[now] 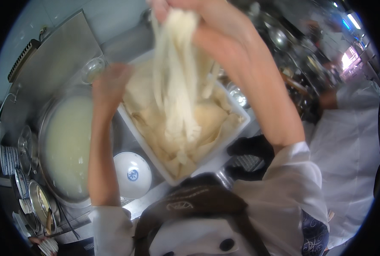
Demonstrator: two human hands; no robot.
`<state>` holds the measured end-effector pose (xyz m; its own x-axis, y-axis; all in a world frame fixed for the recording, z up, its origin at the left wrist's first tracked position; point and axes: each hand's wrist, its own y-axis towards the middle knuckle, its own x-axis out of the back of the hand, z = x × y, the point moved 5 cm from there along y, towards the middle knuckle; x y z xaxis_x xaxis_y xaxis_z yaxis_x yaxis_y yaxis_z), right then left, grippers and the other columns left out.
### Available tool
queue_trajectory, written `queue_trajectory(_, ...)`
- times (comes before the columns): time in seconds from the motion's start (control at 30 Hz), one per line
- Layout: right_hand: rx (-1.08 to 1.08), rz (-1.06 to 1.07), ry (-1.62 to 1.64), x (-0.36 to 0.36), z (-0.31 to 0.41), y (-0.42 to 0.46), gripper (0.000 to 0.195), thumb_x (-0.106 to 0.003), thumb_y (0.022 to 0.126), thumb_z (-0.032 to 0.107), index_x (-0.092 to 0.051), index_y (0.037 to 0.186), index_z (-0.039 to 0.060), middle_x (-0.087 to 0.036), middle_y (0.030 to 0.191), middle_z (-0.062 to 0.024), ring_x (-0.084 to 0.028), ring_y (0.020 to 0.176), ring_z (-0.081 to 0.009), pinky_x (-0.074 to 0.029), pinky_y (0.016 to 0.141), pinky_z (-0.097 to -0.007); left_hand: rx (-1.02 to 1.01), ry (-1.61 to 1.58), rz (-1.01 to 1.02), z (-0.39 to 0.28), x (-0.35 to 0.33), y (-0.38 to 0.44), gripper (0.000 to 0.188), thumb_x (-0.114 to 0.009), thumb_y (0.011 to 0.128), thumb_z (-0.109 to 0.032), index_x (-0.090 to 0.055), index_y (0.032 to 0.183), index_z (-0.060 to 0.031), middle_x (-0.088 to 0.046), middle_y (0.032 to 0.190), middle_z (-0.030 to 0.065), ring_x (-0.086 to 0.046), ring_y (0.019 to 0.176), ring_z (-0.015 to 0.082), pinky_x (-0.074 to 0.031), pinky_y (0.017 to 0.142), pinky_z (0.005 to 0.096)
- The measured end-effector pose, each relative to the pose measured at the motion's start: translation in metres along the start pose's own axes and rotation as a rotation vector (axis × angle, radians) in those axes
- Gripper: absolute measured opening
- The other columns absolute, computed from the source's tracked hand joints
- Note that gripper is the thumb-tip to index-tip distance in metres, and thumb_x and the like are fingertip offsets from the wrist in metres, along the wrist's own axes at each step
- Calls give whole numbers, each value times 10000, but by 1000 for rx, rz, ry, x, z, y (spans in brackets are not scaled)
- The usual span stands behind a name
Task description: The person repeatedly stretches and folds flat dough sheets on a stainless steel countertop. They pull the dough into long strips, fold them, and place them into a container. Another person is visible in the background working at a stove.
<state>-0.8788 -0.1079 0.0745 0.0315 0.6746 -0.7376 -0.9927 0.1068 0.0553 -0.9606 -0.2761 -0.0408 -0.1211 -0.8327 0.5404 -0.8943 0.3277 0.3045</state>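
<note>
My right hand (206, 9), at the top edge of the view and partly cut off, grips a hanging bunch of long, wide, pale noodles (180, 64). The strands drop toward a white rectangular tub (148, 156), and their lower ends overlap the beige cloth (206, 112) lining it. Whether those ends touch the cloth is unclear. Blurred by motion, my left hand (114, 78) is over the tub's left side, near the rim. Its fingers are too smeared to show whether they hold anything.
Left of the tub stands a large round pot of cloudy liquid (68, 144). A white bowl (132, 176) sits nearer me, a clear bowl (93, 68) farther off. Stacked bowls (9, 160) and a metal pan (39, 201) line the far left. A person in white (343, 150) stands at right.
</note>
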Motion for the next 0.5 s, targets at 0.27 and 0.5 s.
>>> queue_trajectory(0.27,226,134,263,-88,5,58,197,-484,799,-100,-419,984,-117,-503,861,-189,-574,728,-246,-549,693,-294,-252,-635,114,-124,26,7,254,-607,821,-183,-576,980,12,-610,906,63,-579,845,156,-435,807,270)
queue_trajectory(0.5,535,34,-670,-29,59,67,340,-594,806,117,-444,1093,15,-562,882,-152,-567,666,-218,-525,652,-352,-310,-208,-99,-153,28,54,141,-616,795,-154,-600,869,-35,-511,623,-19,-485,560,62,-370,557,212)
